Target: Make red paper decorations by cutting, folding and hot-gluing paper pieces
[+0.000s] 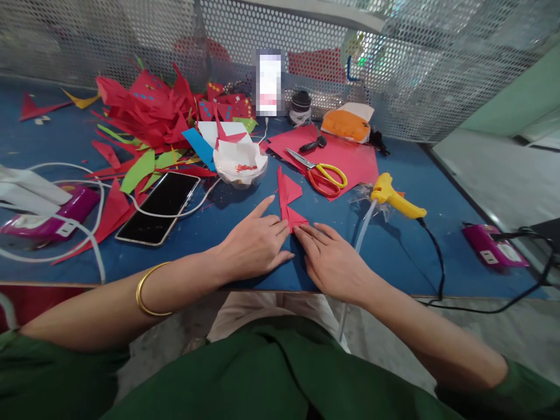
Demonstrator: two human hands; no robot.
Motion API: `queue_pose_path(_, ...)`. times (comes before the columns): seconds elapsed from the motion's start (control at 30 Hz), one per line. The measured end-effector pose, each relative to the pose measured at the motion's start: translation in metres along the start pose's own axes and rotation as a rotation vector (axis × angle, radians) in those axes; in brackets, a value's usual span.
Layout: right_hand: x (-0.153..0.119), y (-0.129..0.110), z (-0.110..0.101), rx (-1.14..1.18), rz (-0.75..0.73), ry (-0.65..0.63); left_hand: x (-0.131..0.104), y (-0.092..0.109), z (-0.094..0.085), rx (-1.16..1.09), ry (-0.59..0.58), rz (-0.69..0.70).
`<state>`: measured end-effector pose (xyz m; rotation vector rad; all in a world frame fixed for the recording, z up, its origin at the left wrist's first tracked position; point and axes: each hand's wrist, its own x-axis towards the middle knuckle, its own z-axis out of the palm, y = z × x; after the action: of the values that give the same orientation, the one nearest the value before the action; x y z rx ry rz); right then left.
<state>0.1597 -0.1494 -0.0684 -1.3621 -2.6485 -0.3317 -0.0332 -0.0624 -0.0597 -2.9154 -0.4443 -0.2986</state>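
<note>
A folded red paper piece [287, 195] lies on the blue table, its narrow end pointing away from me and a triangular flap sticking out to the right. My left hand [254, 242] rests at its near left edge, index finger and thumb spread, other fingertips on the paper. From the right, the fingertips of my right hand [335, 259] press flat on the paper's near end. Just beyond are scissors [319, 174] with yellow and red handles, lying partly on red sheets [363, 160]. A bowl lined with white paper [240, 163] stands behind my left hand.
Red paper shapes [149, 105] are heaped at the back left, near green leaf shapes [139, 171]. A dark phone [160, 208] and white cables lie left. A lit phone [268, 84] stands behind. At right are a yellow glue gun [398, 198] and purple power strip [494, 246].
</note>
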Motion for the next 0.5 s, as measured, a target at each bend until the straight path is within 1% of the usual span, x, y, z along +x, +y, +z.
queue_pose_path(0.17,0.0013,-0.0014,-0.0061,0.015,0.009,-0.021,0.0014,0.0005,-0.0019,0.070,-0.024,0.037)
queue_pose_path(0.27,-0.0016,-0.0013,-0.0089,0.023,0.026,-0.044,0.0012,-0.0009,-0.0009,0.066,-0.019,0.038)
queue_pose_path(0.37,-0.0055,-0.0009,-0.0088,0.023,0.046,-0.049,-0.0001,-0.0023,0.0010,0.064,-0.012,0.041)
queue_pose_path(0.5,-0.0068,-0.0006,-0.0059,0.037,0.050,-0.026,-0.0004,-0.0013,-0.0001,0.097,-0.043,0.063)
